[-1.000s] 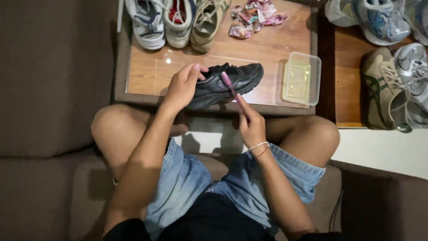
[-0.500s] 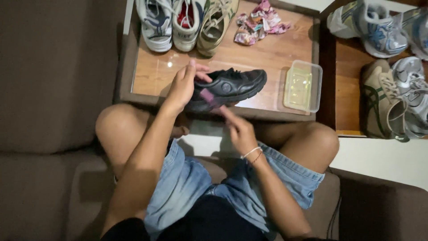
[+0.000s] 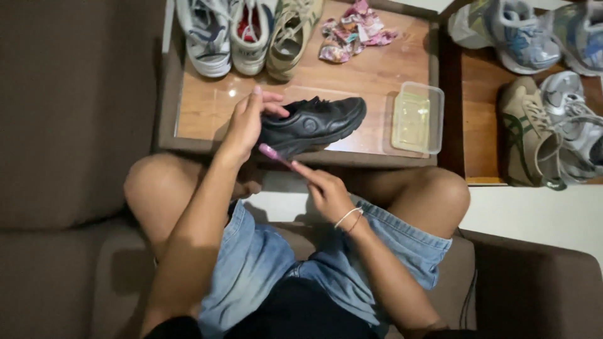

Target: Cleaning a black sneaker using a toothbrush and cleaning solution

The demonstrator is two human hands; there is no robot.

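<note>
Left hand (image 3: pixel 246 125) grips the heel of the black shoe (image 3: pixel 311 124), held over the table (image 3: pixel 377 69) edge. Right hand (image 3: pixel 326 188), at 5 o'clock from the heel, pinches a pink toothbrush (image 3: pixel 271 153) against the sole. Probable risk: the one-handed heel grip could slip under brush pressure. At 3 o'clock: clear rectangular plastic container (image 3: pixel 417 118), no label visible

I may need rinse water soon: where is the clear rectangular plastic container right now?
In the head view the clear rectangular plastic container sits at the right end of the wooden table, right of the black shoe's toe and below the crumpled floral cloth.
</note>
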